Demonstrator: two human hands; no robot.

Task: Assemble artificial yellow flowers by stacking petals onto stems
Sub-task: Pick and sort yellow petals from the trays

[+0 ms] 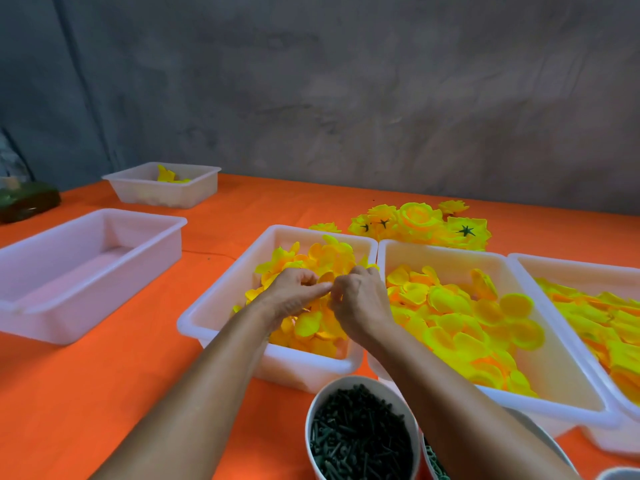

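I see both hands, left [294,292] and right [358,299], pinching petals [325,278] over the middle tub [221,306] on the orange counter [104,393].

orange table [104,375] | white bins [69,306] — assembled flowers [419,221] — perhaps a cup [313,427]

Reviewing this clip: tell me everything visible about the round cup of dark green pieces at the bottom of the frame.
The cup is round and white-walled, looks like paper or plastic, and stands open near the table's front edge, cut off by the frame's bottom. It is filled almost to the rim with small dark green stem-like pieces lying jumbled. It stands just in front of the petal tray. The right forearm passes close beside it; contact cannot be told.
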